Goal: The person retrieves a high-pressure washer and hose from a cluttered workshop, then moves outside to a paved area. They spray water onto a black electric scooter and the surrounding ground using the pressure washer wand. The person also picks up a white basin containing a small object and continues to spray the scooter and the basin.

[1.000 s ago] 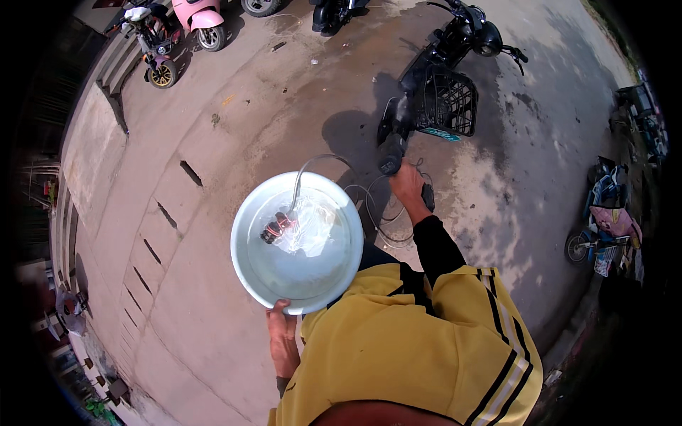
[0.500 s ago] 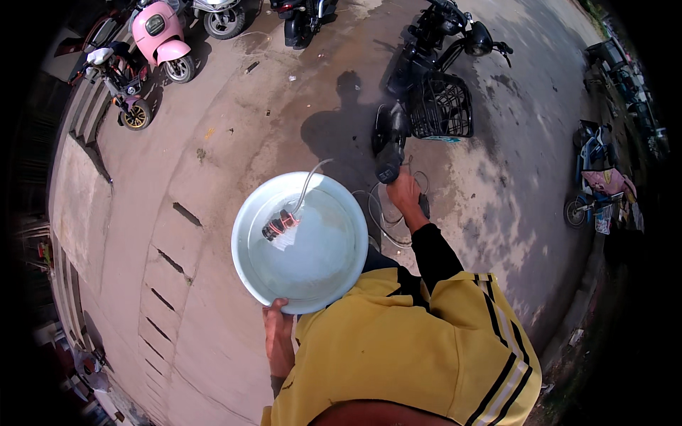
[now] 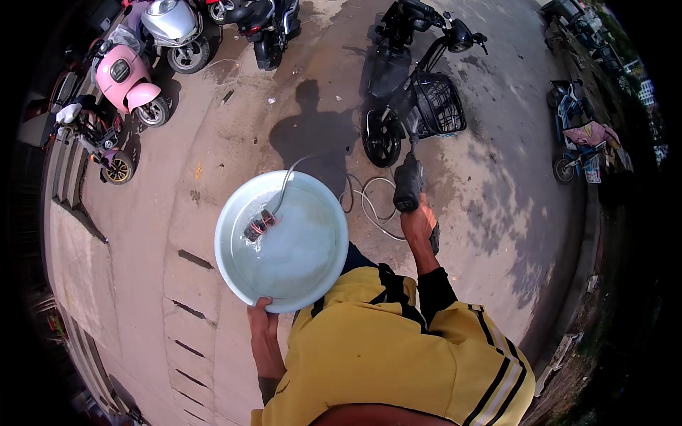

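My left hand [image 3: 263,322] is closed on the near rim of a pale blue round basin [image 3: 226,264]. Clear water fills part of the basin. In the water lies a small dark hose end fitting [image 3: 256,228] with reddish bands, and a clear hose [image 3: 285,186] runs from it over the far rim. My right hand [image 3: 418,219] is wrapped round the grip of a black cordless spray gun [image 3: 408,186]. Its nozzle points away from me, toward the front of a black electric bike [image 3: 384,135] with a wire basket [image 3: 437,106].
Loops of grey hose [image 3: 371,206] lie on the pavement right of the basin. Parked at the far left are a pink scooter [image 3: 122,74], a silver scooter [image 3: 170,28] and other bikes. A blue bike [image 3: 568,142] stands at the right. Dark drain slots [image 3: 190,309] line the left pavement.
The spray gun has moved right and nearer to me, off the bike's front wheel, which now shows. The basin has shifted slightly left in view. Both hands keep their grips.
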Demonstrator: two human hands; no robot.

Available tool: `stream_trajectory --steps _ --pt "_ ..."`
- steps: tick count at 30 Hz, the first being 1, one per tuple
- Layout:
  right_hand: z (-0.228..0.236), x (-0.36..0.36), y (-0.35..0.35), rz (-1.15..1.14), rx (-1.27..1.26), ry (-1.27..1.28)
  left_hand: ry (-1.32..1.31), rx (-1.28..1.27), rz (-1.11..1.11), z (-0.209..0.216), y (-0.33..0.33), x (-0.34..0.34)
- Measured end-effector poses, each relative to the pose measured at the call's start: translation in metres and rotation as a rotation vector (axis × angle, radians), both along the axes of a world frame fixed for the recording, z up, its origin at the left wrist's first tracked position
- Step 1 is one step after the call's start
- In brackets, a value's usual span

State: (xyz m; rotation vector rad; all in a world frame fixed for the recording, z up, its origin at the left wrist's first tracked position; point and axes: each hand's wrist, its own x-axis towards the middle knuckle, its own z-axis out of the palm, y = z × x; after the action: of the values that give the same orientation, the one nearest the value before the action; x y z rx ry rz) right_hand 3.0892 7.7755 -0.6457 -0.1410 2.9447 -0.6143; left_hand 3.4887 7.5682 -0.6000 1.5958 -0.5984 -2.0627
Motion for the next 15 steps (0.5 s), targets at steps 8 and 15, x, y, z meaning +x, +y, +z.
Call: stream_trajectory --steps 8,15 --pt "0.051 -0.004 -0.055 -0.203 -0.078 0.144 0.046 0.037 -0.124 -0.015 -0.114 -0.013" --pt "0.079 -0.024 -0.132 -0.282 -0.195 0.294 -0.001 -0.040 -0.186 -0.022 -0.224 -0.044"
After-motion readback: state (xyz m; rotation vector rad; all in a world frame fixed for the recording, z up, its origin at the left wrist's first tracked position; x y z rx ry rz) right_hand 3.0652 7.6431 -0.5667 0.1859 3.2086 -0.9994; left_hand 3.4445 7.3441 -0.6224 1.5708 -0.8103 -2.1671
